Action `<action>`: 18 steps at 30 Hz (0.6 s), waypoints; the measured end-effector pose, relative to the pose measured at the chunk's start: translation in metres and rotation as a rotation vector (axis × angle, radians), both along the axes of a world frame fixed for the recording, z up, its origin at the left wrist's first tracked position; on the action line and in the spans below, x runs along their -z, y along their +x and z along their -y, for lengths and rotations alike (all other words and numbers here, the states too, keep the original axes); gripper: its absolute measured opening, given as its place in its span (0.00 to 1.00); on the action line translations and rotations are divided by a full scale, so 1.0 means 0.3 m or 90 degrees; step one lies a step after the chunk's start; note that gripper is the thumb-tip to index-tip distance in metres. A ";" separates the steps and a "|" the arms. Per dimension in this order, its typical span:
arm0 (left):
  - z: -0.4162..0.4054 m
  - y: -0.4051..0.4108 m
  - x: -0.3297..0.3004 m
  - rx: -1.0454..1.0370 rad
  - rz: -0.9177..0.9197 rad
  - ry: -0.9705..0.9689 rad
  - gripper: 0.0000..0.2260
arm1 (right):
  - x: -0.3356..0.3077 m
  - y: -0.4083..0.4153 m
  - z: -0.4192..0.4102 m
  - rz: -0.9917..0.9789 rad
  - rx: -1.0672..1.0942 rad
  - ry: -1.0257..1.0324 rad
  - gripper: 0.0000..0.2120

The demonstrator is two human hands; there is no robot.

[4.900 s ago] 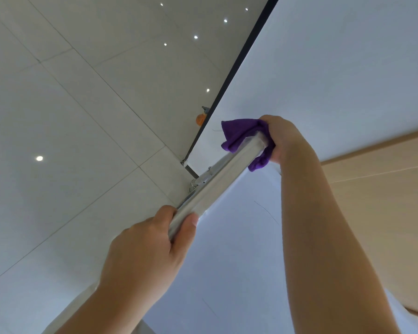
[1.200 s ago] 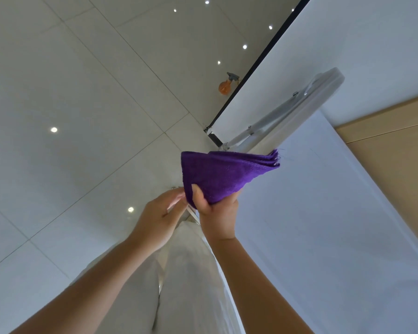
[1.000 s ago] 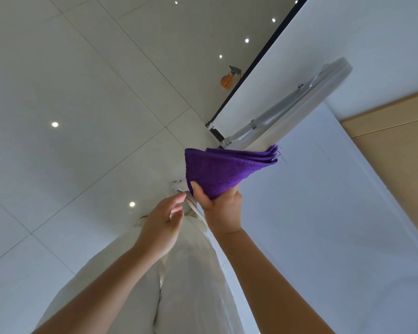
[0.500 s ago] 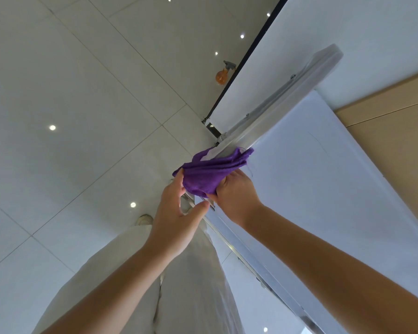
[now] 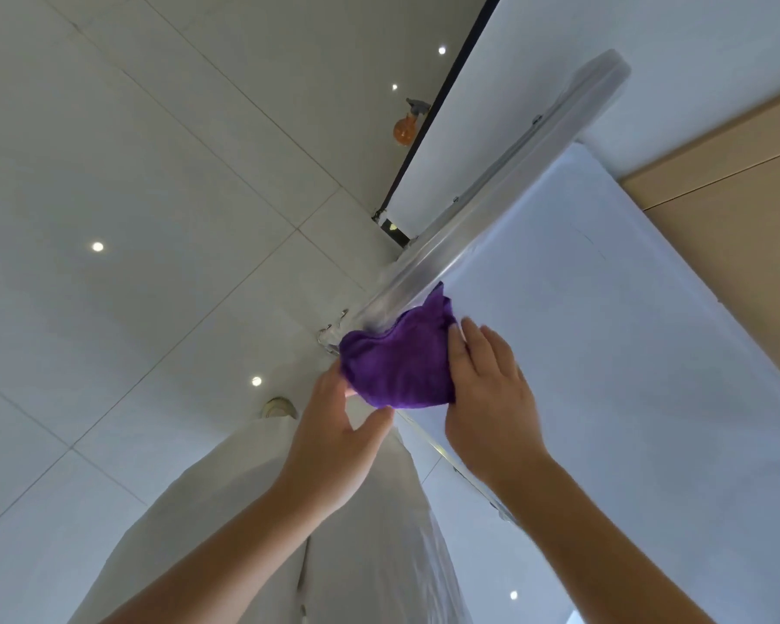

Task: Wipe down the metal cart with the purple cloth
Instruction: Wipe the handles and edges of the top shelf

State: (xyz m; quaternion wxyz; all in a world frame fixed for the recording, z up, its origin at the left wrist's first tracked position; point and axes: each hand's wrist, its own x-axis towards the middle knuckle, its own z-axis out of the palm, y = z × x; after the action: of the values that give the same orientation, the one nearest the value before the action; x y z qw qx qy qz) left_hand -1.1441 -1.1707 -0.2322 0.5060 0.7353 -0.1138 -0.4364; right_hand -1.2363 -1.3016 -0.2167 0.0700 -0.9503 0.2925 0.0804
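Observation:
The purple cloth [image 5: 399,367] is folded over the near corner of the metal cart [image 5: 604,335], where its shiny rim [image 5: 491,195] meets the flat pale top. My right hand [image 5: 487,398] lies flat with fingers spread on the cart top, pressing the cloth's right edge. My left hand [image 5: 338,425] is under the cloth's left side, thumb and fingers apart around the corner; its fingertips are hidden behind the cloth.
An orange spray bottle [image 5: 407,126] stands on the tiled floor [image 5: 131,218] by a white wall with a dark base strip [image 5: 442,101]. A wooden panel [image 5: 739,209] is at the right. My pale trousers [image 5: 289,533] and a shoe [image 5: 280,407] are below.
The cloth, held up folded in my right hand a second ago, has come down onto the cart's near corner. My right hand has flattened on it; my left hand moved up beneath it.

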 end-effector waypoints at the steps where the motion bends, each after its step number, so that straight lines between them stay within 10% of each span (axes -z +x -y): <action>1: 0.002 0.003 0.000 -0.004 -0.018 -0.015 0.18 | -0.002 0.012 -0.039 -0.040 0.013 0.039 0.39; 7: 0.017 0.046 0.011 -0.047 -0.076 -0.035 0.12 | 0.061 0.161 -0.161 -0.065 0.141 0.079 0.34; 12: -0.016 0.027 -0.015 0.124 0.258 0.040 0.29 | 0.175 0.182 -0.144 -0.076 0.166 -0.056 0.35; 18: -0.003 -0.048 -0.033 0.239 0.384 -0.072 0.25 | 0.203 0.019 -0.158 -0.005 0.132 -0.134 0.38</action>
State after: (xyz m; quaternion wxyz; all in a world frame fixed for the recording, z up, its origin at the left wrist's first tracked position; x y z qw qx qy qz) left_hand -1.1586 -1.1698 -0.2222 0.4007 0.7680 -0.4151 -0.2781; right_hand -1.2307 -1.2543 -0.2776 -0.0236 -0.9167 0.3963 0.0454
